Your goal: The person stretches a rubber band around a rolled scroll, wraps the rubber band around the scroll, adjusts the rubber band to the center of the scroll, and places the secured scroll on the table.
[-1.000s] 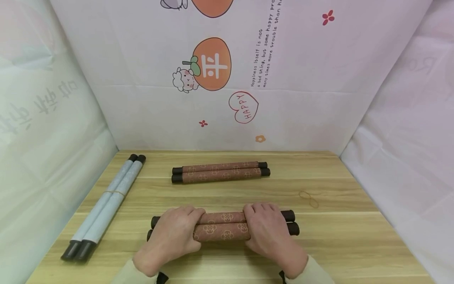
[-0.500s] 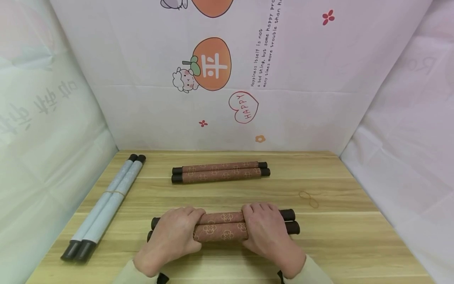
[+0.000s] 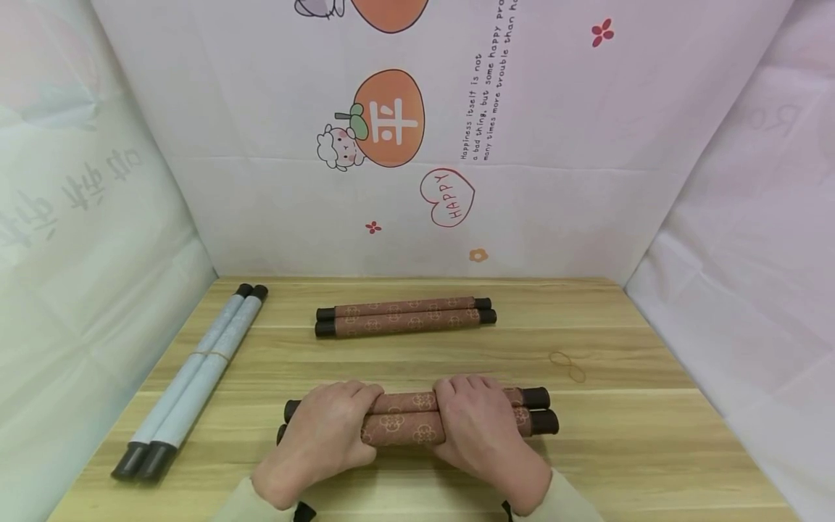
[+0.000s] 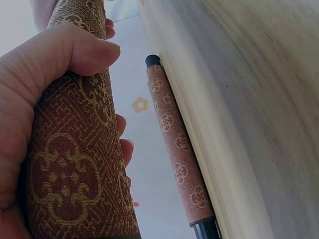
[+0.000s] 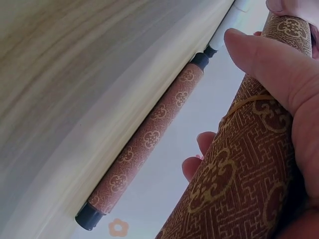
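A brown scroll (image 3: pixel 407 426) with gold flower patterns and black end knobs lies crosswise low in the head view, its two rolls side by side. My left hand (image 3: pixel 329 428) grips its left part, the thumb on the near side and the fingers over the far side. My right hand (image 3: pixel 481 431) holds it right of the middle in the same way. In the right wrist view a thin rubber band (image 5: pixel 245 104) runs round the scroll beside the thumb. Both palms hide parts of the rolls.
Behind lies a second brown scroll (image 3: pixel 404 319). At the left, a pale blue scroll (image 3: pixel 202 370) has a band round its middle. A loose, twisted rubber band (image 3: pixel 569 367) rests on the wooden table (image 3: pixel 659 442) at the right. White printed sheets (image 3: pixel 554 217) wall the back and sides.
My right hand has slid left along the scroll, baring brown cloth near its right knobs. The scroll and my left hand have shifted slightly right.
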A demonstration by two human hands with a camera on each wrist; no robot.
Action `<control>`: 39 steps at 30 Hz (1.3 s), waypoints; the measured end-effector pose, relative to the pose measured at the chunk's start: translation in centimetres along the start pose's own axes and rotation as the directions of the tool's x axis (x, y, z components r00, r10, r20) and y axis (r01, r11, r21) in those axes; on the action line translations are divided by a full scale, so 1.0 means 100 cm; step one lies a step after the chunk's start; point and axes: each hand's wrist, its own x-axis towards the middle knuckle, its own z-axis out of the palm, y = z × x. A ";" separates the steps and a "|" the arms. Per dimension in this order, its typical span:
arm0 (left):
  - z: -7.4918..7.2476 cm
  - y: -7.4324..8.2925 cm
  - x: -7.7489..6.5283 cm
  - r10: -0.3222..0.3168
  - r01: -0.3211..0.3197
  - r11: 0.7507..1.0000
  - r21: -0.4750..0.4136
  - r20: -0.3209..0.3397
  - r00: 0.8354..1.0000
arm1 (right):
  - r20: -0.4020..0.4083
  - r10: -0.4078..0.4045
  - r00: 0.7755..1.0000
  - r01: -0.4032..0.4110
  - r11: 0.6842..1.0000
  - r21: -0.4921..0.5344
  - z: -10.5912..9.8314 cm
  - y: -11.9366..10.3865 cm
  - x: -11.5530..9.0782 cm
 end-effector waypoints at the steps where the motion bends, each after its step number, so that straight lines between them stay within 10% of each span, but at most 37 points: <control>1: 0.000 0.000 0.000 0.000 0.000 1.000 0.000 0.001 1.000 | 0.004 0.001 1.000 -0.001 1.000 -0.001 0.000 0.000 0.000; 27: 0.001 0.006 0.004 0.013 -0.013 1.000 -0.018 0.021 1.000 | 0.040 0.014 0.999 -0.014 1.000 -0.003 -0.003 -0.015 0.005; 39: -0.005 -0.002 0.001 -0.024 0.024 1.000 -0.005 0.028 0.999 | 0.086 0.016 0.996 -0.024 0.995 0.093 -0.011 0.012 -0.002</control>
